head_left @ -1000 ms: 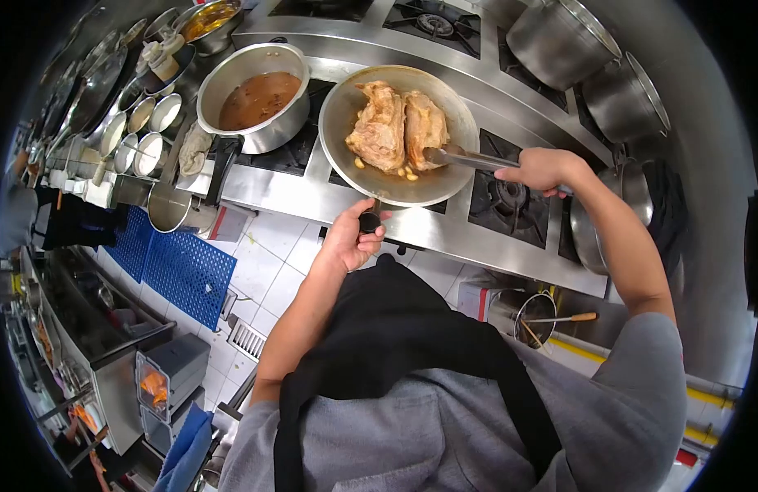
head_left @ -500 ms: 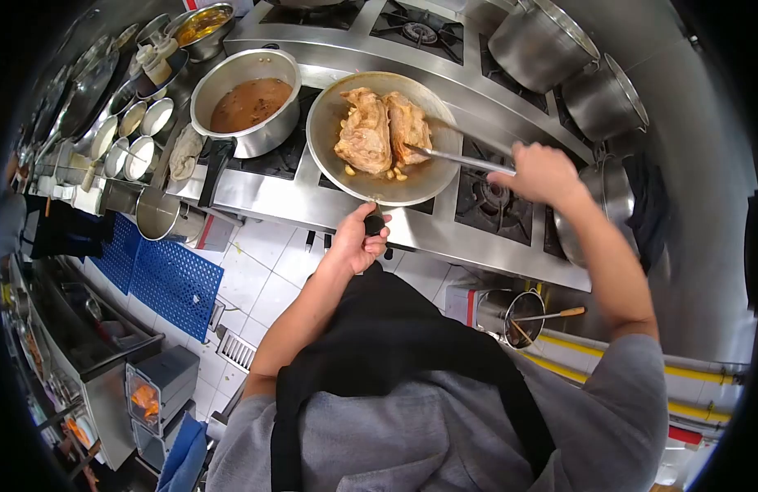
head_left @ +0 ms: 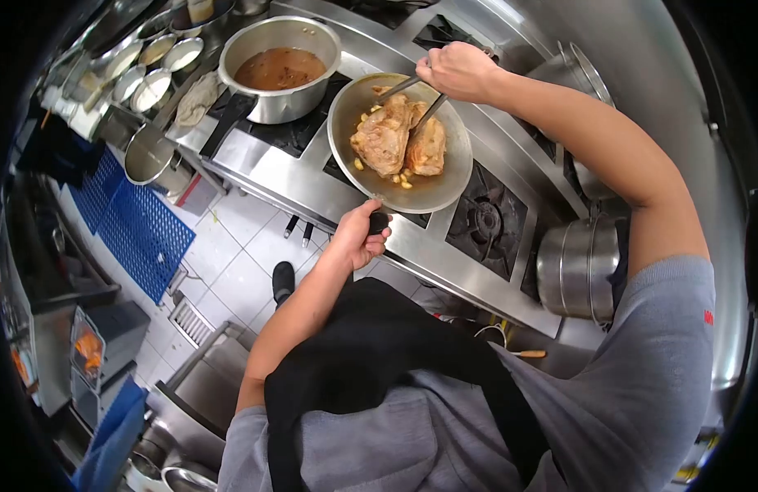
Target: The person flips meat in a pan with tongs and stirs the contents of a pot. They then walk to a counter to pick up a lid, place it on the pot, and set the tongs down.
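A wide metal pan (head_left: 457, 168) stands on the stove, with two large browned pieces of meat (head_left: 384, 139) and several garlic cloves (head_left: 405, 179) inside. My left hand (head_left: 361, 236) is closed around the pan's black handle (head_left: 380, 223) at the near side. Above the pan's far right rim, my right hand (head_left: 459, 70) grips metal tongs (head_left: 401, 86). One tong arm reaches the left piece of meat, and the other comes down between the two pieces. Their tips are partly hidden by the meat.
Left of the pan sits a pot of brown liquid (head_left: 280, 70), its black handle (head_left: 228, 125) pointing toward me. A burner (head_left: 487, 216) lies to the right, near stacked steel pots (head_left: 580, 269). A cloth (head_left: 198, 98) rests at the stove's left edge.
My right hand has swung from the pan's right side to above its far rim, turning the tongs. The right piece of meat has shifted and tilted. My view has turned, and my left hand keeps its hold.
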{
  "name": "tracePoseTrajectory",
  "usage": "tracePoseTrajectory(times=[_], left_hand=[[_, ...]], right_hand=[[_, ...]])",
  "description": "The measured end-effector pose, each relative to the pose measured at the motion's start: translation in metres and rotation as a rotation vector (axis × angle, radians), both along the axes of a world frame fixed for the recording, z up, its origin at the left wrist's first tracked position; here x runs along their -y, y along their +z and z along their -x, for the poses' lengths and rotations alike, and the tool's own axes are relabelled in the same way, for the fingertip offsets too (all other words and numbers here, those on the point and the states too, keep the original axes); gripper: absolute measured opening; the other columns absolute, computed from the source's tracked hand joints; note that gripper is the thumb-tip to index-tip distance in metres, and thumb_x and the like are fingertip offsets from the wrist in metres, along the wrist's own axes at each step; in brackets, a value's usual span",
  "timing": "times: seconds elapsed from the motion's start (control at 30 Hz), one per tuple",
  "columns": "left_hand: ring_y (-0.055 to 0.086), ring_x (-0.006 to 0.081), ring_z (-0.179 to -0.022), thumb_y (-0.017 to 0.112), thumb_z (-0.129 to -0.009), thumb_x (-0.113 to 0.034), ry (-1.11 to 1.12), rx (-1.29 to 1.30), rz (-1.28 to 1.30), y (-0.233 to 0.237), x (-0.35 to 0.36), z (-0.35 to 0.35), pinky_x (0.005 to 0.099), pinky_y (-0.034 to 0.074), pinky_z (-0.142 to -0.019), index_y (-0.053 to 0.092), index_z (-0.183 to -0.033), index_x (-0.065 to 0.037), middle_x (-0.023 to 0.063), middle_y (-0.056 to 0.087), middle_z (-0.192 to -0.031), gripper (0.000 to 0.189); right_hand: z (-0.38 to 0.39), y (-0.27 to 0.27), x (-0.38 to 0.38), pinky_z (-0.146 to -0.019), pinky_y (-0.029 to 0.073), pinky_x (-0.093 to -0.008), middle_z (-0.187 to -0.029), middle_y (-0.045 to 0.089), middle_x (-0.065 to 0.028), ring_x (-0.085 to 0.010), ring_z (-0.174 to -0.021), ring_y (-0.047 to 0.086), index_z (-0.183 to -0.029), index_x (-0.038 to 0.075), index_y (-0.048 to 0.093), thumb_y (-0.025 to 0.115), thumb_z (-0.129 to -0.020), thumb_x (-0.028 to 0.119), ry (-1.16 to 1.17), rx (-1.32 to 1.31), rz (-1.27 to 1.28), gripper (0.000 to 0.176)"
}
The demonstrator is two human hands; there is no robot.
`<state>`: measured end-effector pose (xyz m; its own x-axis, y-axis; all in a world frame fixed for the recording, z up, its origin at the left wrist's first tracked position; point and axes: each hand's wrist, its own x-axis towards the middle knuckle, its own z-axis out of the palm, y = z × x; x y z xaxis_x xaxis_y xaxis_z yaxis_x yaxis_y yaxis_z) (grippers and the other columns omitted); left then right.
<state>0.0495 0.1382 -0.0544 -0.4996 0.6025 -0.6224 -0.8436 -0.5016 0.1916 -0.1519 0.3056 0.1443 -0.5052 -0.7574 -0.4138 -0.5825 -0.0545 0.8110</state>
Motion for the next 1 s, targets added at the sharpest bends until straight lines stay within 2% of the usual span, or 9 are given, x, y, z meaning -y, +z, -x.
tracePoseTrajectory(times=[0.2, 0.3, 0.43, 0.6, 0.67, 0.8, 0.87, 0.93, 1.0], left_hand=[[0.033, 0.0064, -0.040, 0.048, -0.097, -0.041, -0.029, -0.115, 0.015, -0.002, 0.008, 0.001, 0.0197, 0.028, -0.033, 0.051, -0.108, 0.003, 0.0076, 0.053, -0.065, 0.046], [0.067, 0.0363, -0.093, 0.062, -0.084, -0.054, -0.342, -0.734, 1.361, 0.026, 0.019, 0.012, 0.0414, 0.054, -0.082, 0.047, -0.129, 0.012, 0.0295, 0.065, -0.100, 0.082], [0.039, 0.0422, -0.129, 0.083, -0.067, -0.031, 0.292, -1.456, 1.478, 0.085, -0.020, 0.077, 0.0439, 0.034, -0.108, 0.024, -0.142, 0.010, 0.0307, 0.044, -0.134, 0.104], [0.051, 0.0354, -0.117, 0.081, -0.068, -0.027, 0.409, -1.415, 1.167, 0.069, -0.090, 0.174, 0.0435, 0.039, -0.101, 0.050, -0.127, 0.005, 0.0230, 0.056, -0.123, 0.074], [0.066, 0.0332, -0.098, 0.077, -0.073, -0.034, 0.726, -1.549, 1.540, 0.026, -0.110, 0.207, 0.0451, 0.050, -0.085, 0.061, -0.114, -0.005, 0.0172, 0.069, -0.102, 0.053], [0.061, 0.0362, -0.098, 0.070, -0.080, -0.033, 0.756, -1.656, 1.990, 0.010, -0.106, 0.215, 0.0454, 0.046, -0.085, 0.057, -0.108, -0.001, 0.0180, 0.065, -0.103, 0.044], [0.064, 0.0359, -0.080, 0.073, -0.078, -0.030, 0.815, -1.416, 1.286, 0.024, -0.095, 0.204, 0.0432, 0.049, -0.075, 0.053, -0.099, -0.001, 0.0156, 0.065, -0.084, 0.041], [0.062, 0.0305, -0.068, 0.077, -0.073, -0.027, 0.677, -1.149, 1.484, 0.064, -0.106, 0.184, 0.0407, 0.049, -0.070, 0.049, -0.089, -0.001, 0.0111, 0.059, -0.070, 0.042], [0.063, 0.0301, -0.069, 0.078, -0.073, -0.028, 0.682, -1.232, 1.540, 0.056, -0.107, 0.189, 0.0393, 0.050, -0.072, 0.053, -0.090, 0.000, 0.0120, 0.062, -0.072, 0.041]], right_hand=[[0.010, -0.010, 0.001, -0.061, 0.044, -0.0322, -0.080, 0.063, -0.0035, -0.0186, -0.073, 0.063, -0.108, 0.005, 0.058, 0.057, -0.086, 0.021, 0.186, -0.070, 0.016, 0.027], [0.008, 0.003, -0.001, -0.068, 0.042, -0.0327, -0.083, 0.063, -0.0039, -0.0192, -0.075, 0.063, -0.111, 0.004, 0.057, 0.062, -0.081, 0.026, -0.008, -0.060, 0.012, 0.038], [0.013, -0.015, 0.001, -0.067, 0.048, -0.0341, -0.077, 0.067, -0.0042, -0.0194, -0.071, 0.067, -0.097, 0.002, 0.065, 0.066, -0.077, 0.028, 0.026, 0.088, 0.149, 0.032], [-0.009, 0.006, 0.025, -0.082, 0.050, -0.0354, -0.077, 0.069, -0.0009, -0.0196, -0.076, 0.066, -0.080, 0.007, 0.070, 0.065, -0.076, 0.025, -0.172, 0.185, 0.088, 0.019], [-0.021, 0.014, 0.017, -0.095, 0.044, -0.0358, -0.082, 0.068, -0.0007, -0.0187, -0.085, 0.063, -0.086, 0.009, 0.070, 0.064, -0.078, 0.025, 0.134, 0.103, 0.150, 0.020], [-0.069, 0.036, -0.011, -0.095, 0.041, -0.0356, -0.093, 0.064, -0.0046, -0.0195, -0.090, 0.060, -0.096, 0.009, 0.066, 0.067, -0.081, 0.030, 0.241, 0.160, 0.949, 0.026], [-0.101, 0.028, -0.047, -0.086, 0.047, -0.0353, -0.089, 0.066, -0.0061, -0.0214, -0.086, 0.063, -0.092, 0.008, 0.066, 0.069, -0.083, 0.030, 0.184, 0.156, 1.431, 0.023], [-0.129, -0.009, -0.082, -0.073, 0.051, -0.0334, -0.085, 0.067, -0.0107, -0.0211, -0.079, 0.066, -0.090, 0.005, 0.067, 0.069, -0.087, 0.028, -0.030, 0.108, 1.912, 0.023], [-0.170, -0.055, -0.099, -0.068, 0.052, -0.0395, -0.078, 0.068, -0.0153, -0.0295, -0.072, 0.068, -0.090, 0.003, 0.067, 0.067, -0.088, 0.033, -0.874, 0.242, 2.333, 0.029]])
